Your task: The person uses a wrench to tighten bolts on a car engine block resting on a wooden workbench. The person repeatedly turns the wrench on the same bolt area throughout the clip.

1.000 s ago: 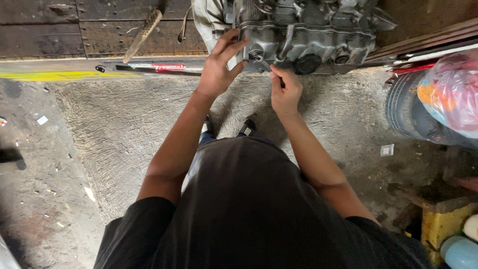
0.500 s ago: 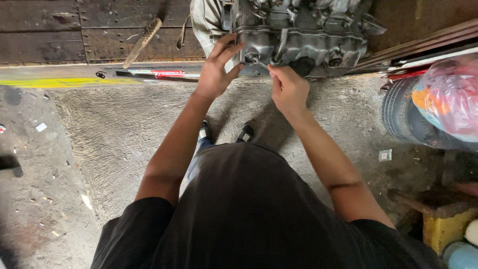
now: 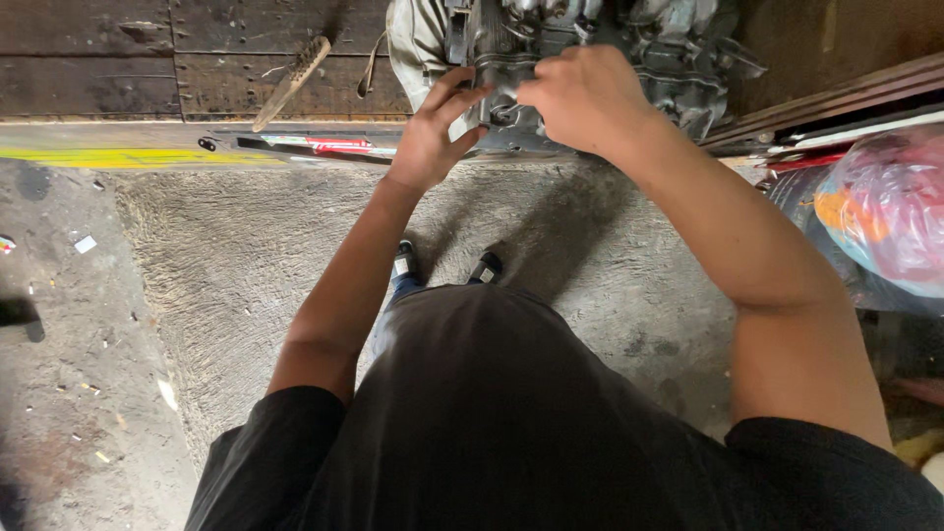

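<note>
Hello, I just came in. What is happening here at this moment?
A person in a dark shirt stands on a concrete floor and works with both bare hands on a grey metal engine part resting on a dark wooden bench. The left hand touches the part's near edge; the right hand is closed over its front. What the fingers grip is hidden. A wire brush lies on the bench at the left.

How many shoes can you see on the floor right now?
2: the left shoe below the left hand, the right shoe beside it; both are partly hidden by the shirt.
</note>
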